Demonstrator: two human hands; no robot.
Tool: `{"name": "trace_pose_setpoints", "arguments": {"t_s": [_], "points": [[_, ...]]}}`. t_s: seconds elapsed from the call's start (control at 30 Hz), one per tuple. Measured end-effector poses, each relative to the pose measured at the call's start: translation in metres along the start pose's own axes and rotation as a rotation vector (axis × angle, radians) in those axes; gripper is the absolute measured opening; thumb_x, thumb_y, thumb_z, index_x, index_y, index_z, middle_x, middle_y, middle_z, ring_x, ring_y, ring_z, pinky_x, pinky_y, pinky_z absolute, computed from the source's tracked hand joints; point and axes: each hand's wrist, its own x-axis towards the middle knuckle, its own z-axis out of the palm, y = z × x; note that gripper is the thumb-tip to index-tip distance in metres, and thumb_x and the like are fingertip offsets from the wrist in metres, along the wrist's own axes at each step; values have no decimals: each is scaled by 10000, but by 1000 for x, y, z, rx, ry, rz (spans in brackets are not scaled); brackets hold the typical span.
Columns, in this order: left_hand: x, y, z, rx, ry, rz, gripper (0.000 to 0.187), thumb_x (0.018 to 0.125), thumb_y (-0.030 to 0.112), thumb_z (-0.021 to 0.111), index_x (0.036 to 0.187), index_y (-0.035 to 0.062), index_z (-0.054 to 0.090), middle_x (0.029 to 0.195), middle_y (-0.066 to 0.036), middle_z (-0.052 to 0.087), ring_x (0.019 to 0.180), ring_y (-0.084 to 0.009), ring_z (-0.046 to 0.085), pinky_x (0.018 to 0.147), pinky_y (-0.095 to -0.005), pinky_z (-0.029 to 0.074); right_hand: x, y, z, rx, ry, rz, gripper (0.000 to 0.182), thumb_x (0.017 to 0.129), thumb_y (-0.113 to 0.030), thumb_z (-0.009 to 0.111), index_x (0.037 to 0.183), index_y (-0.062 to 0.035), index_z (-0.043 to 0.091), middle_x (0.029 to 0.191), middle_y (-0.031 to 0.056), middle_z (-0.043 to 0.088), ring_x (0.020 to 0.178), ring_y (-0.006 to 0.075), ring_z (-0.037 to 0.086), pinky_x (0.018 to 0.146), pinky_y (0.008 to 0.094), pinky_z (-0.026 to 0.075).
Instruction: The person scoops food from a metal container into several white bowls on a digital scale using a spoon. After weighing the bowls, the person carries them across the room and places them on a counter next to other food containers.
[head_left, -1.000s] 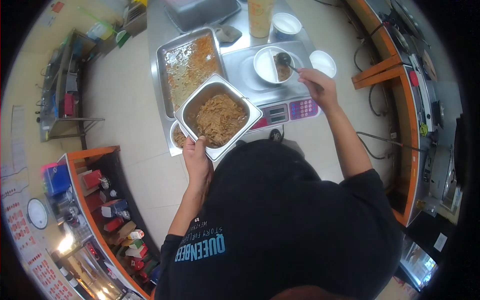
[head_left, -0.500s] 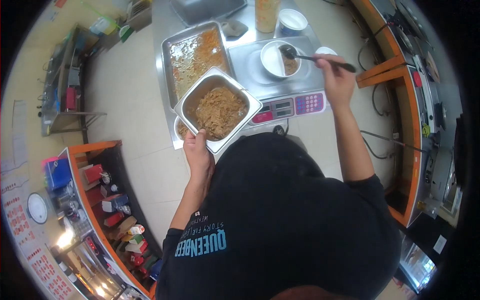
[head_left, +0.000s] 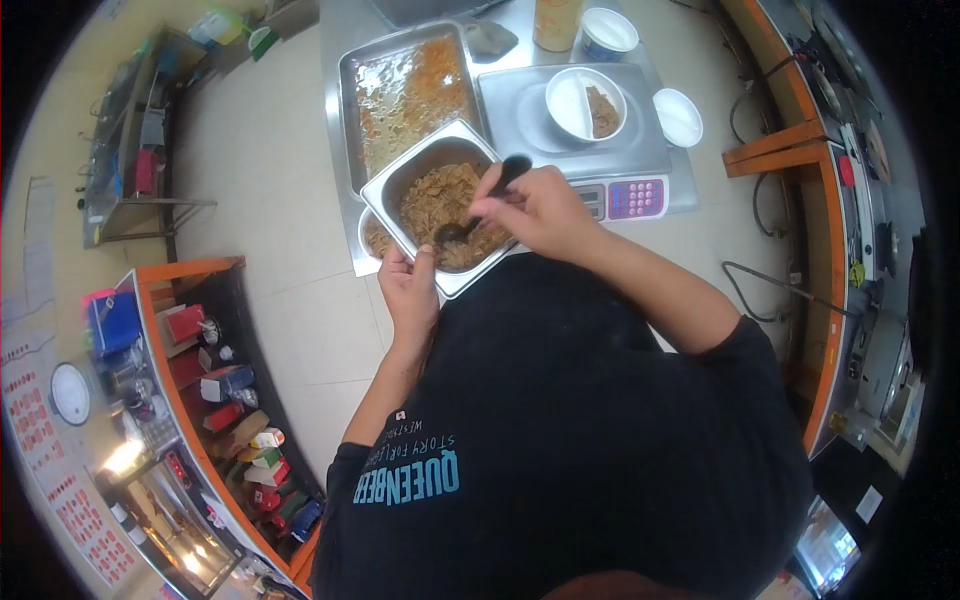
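Note:
My left hand (head_left: 410, 290) grips the near-left rim of a square steel food pan (head_left: 378, 192), closed with the thumb over the edge. Brown shredded meat (head_left: 437, 195) fills much of the pan. In my right hand (head_left: 535, 210) is a black spoon (head_left: 513, 172), its bowl down in the meat near the pan's front side. Beyond the pan, a white divided bowl (head_left: 568, 98) rests on the steel platform of a digital scale (head_left: 500, 95). Some brown food (head_left: 602, 112) lies in the bowl's right compartment; the left one looks white and bare.
A large steel tray (head_left: 352, 130) with oily orange food stands behind the pan. Another bowl of brown food (head_left: 376, 238) is partly hidden under the pan. White tubs (head_left: 610, 32), a lid-like white dish (head_left: 678, 118) and a tall container (head_left: 556, 22) stand around the scale.
My right hand has brought the spoon from the divided bowl leftward and down into the meat in the pan. My left hand still holds the pan. The view has shifted slightly.

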Motion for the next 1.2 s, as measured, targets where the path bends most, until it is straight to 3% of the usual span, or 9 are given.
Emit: {"name": "trace_pose_setpoints", "arguments": {"t_s": [0.2, 0.3, 0.4, 0.43, 0.5, 0.73, 1.0, 1.1, 1.2], "points": [[-7, 4, -5, 79, -20, 29, 146, 921, 33, 552, 1052, -22, 585, 940, -52, 647, 800, -72, 583, 719, -221, 465, 9, 20, 5, 307, 82, 172, 182, 915, -142, 635, 918, 39, 625, 802, 68, 668, 712, 106, 656, 648, 248, 540], [-7, 0, -11, 89, -9, 20, 162, 919, 49, 569, 1062, -23, 591, 900, -50, 654, 776, -66, 582, 698, -217, 461, 6, 16, 11, 209, 41, 60, 197, 894, -175, 661, 900, 20, 635, 805, 73, 679, 654, 142, 663, 641, 269, 535], [-2, -7, -15, 42, 26, -35, 167, 912, 49, 572, 1061, -23, 597, 897, -58, 660, 797, -77, 594, 718, -228, 467, -8, -5, 12, -281, -109, -86, 196, 855, -211, 688, 901, -24, 657, 835, 87, 683, 672, 231, 665, 647, 310, 518], [-2, 2, -7, 1, 68, -30, 149, 911, 42, 553, 1034, -27, 600, 917, -66, 663, 803, -96, 607, 719, -237, 475, -12, -4, 19, -272, -132, -288, 181, 828, -228, 688, 928, -82, 649, 864, 85, 667, 752, 301, 643, 658, 358, 500], [-3, -3, -14, -76, 69, -84, 170, 916, 34, 521, 1058, -30, 590, 966, -90, 666, 833, -125, 631, 744, -252, 492, -19, 5, 28, -336, -179, -475, 159, 828, -188, 694, 941, -99, 627, 847, 56, 640, 754, 288, 641, 650, 361, 507], [-5, 10, -2, -135, 106, -73, 171, 917, 45, 495, 1068, 2, 560, 906, -71, 636, 733, -127, 613, 653, -260, 509, -23, 3, 24, -412, -216, -540, 121, 801, -135, 665, 901, -102, 606, 803, 66, 612, 743, 285, 629, 620, 396, 499], [-1, -1, -15, -91, 9, -61, 197, 918, 20, 476, 1098, -21, 545, 974, -109, 649, 821, -153, 643, 746, -286, 529, -24, -1, 21, -391, -149, -549, 101, 794, -139, 632, 883, -96, 610, 768, 90, 614, 711, 316, 640, 640, 424, 515], [-1, -5, -17, -90, 2, -57, 196, 912, 24, 493, 1090, -27, 555, 991, -111, 652, 834, -152, 642, 755, -281, 522, -23, 0, 19, -406, -158, -544, 164, 772, -120, 685, 926, -102, 633, 842, 63, 623, 789, 279, 633, 650, 376, 515], [-2, -1, -9, -48, 27, -54, 202, 910, 32, 509, 1094, -31, 562, 1011, -116, 657, 850, -153, 643, 762, -279, 519, -21, -3, 17, -311, -73, -527, 105, 833, -172, 647, 898, -90, 650, 781, 88, 645, 719, 319, 633, 678, 419, 508]]}}
